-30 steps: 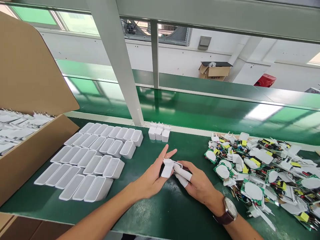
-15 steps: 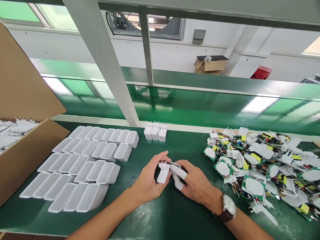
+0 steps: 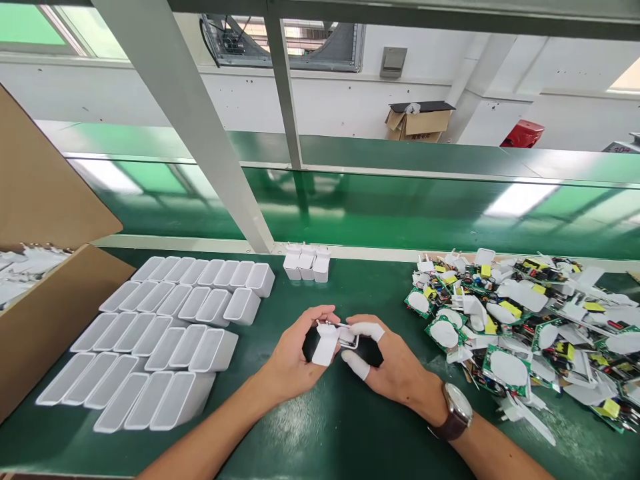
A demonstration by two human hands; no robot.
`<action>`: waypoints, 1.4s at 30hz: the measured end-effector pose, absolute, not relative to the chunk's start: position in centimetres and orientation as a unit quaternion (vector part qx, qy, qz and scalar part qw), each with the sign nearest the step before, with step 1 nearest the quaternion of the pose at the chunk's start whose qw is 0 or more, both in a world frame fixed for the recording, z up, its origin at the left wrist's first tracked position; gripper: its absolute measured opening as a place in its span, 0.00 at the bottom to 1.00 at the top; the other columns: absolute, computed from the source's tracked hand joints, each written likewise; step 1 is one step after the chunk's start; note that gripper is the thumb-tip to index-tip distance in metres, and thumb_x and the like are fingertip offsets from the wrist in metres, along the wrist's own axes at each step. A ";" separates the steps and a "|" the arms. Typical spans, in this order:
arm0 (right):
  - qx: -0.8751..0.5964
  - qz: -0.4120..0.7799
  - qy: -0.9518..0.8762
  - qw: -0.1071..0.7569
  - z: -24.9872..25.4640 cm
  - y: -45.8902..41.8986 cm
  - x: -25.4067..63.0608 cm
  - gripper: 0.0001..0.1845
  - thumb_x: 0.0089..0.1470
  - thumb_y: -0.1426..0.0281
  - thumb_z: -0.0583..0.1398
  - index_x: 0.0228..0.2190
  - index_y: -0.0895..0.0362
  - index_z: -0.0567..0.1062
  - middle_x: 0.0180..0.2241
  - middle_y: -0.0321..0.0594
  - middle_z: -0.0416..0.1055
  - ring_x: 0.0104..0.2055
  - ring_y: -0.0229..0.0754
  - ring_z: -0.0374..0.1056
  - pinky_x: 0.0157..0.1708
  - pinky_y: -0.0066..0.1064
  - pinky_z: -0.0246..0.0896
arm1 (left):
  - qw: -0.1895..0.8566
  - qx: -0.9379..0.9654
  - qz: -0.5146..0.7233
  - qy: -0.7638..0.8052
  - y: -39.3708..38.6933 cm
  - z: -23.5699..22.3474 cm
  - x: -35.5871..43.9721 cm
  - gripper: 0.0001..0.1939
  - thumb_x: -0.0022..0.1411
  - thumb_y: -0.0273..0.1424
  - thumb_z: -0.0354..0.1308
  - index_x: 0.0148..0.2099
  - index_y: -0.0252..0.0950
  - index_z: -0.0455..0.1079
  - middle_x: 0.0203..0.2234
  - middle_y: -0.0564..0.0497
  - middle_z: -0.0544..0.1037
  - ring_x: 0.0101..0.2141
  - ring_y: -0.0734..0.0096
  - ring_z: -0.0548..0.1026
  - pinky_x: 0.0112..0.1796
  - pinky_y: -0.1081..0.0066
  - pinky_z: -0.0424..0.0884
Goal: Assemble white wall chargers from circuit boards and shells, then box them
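In the middle of the bench, my left hand (image 3: 296, 357) is closed around a white plastic plug part (image 3: 327, 343) with a flat panel and a narrow framed end. Part of it is hidden by the fingers and palm. My right hand (image 3: 387, 357) is at the framed end, its thumb and forefinger spread apart and wearing white finger covers. The forefinger tip is at the frame's upper edge, while the thumb is held lower down, off the part. On the right wrist is a watch (image 3: 457, 408).
Rows of open white plastic cases (image 3: 173, 400) stand on the green bench (image 3: 300, 433) at left, beside a cardboard box (image 3: 65, 313) of white parts. Several small white plug pieces (image 3: 307, 263) stand at the back. Circuit boards (image 3: 507, 370) with white parts are heaped at right.
My right thumb and forefinger have spread apart, uncovering the part's framed end. My left hand keeps its hold and has shifted slightly left in view. The camera view has moved a little.
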State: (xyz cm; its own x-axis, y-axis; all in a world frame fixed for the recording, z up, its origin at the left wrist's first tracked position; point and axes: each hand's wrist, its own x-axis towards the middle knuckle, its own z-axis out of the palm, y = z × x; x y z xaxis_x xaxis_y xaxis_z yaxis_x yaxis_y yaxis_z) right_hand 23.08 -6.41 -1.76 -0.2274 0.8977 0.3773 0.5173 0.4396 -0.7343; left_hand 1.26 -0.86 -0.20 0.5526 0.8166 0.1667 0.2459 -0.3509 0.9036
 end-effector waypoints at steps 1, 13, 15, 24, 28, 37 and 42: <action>-0.472 0.249 -0.742 0.406 -1.8 -6.4 23.1 0.22 0.61 0.68 0.62 0.55 0.50 0.66 0.56 0.48 0.70 0.54 0.48 0.72 0.52 0.42 0.72 | 0.449 0.758 0.318 0.349 -0.8 -0.3 1.3 0.27 0.66 0.30 0.60 0.64 0.44 0.59 0.49 0.46 0.76 0.47 0.64 0.78 0.48 0.64 0.77; -0.359 0.753 -0.276 0.478 0.0 -5.8 21.0 0.22 0.56 0.54 0.67 0.43 0.59 0.80 0.38 0.46 0.80 0.40 0.49 0.76 0.40 0.40 0.72 | 0.308 0.809 0.388 0.316 -1.7 -0.6 2.4 0.38 0.58 0.41 0.71 0.65 0.45 0.59 0.55 0.43 0.71 0.54 0.55 0.74 0.54 0.54 0.75; -0.353 0.760 -0.260 0.481 0.5 -5.9 20.9 0.22 0.54 0.54 0.68 0.42 0.59 0.81 0.36 0.46 0.80 0.40 0.49 0.76 0.41 0.39 0.71 | 0.297 0.808 0.392 0.324 -1.9 -0.8 2.6 0.35 0.60 0.43 0.69 0.64 0.44 0.60 0.53 0.43 0.72 0.51 0.56 0.75 0.52 0.55 0.77; -0.429 0.661 -0.383 0.482 -0.3 -5.8 21.2 0.23 0.59 0.53 0.62 0.46 0.58 0.78 0.41 0.48 0.79 0.43 0.52 0.76 0.43 0.46 0.74 | 0.319 0.803 0.386 0.324 -1.9 -0.5 2.2 0.41 0.57 0.51 0.68 0.66 0.41 0.60 0.57 0.38 0.71 0.56 0.51 0.73 0.56 0.52 0.74; -0.532 0.371 -0.597 0.472 -1.3 -6.0 21.9 0.17 0.60 0.61 0.62 0.49 0.52 0.73 0.47 0.45 0.75 0.46 0.48 0.73 0.48 0.45 0.71 | 0.348 0.786 0.386 0.335 -1.6 0.0 1.9 0.35 0.64 0.47 0.64 0.69 0.42 0.60 0.62 0.39 0.69 0.60 0.52 0.71 0.58 0.52 0.72; -0.522 0.279 -0.699 0.401 -2.4 -5.7 22.1 0.41 0.56 0.68 0.64 0.66 0.53 0.54 0.46 0.45 0.69 0.36 0.42 0.66 0.38 0.40 0.72 | 0.299 0.837 0.370 0.270 -1.1 0.6 2.1 0.22 0.68 0.28 0.60 0.63 0.43 0.69 0.55 0.42 0.75 0.57 0.58 0.72 0.56 0.54 0.73; -0.520 0.331 -0.703 0.355 -3.2 -5.5 22.1 0.47 0.55 0.66 0.68 0.69 0.52 0.52 0.34 0.35 0.68 0.32 0.41 0.66 0.37 0.39 0.72 | 0.295 0.810 0.369 0.349 -0.6 1.5 2.7 0.11 0.70 0.32 0.59 0.52 0.40 0.76 0.46 0.46 0.77 0.45 0.65 0.77 0.48 0.63 0.76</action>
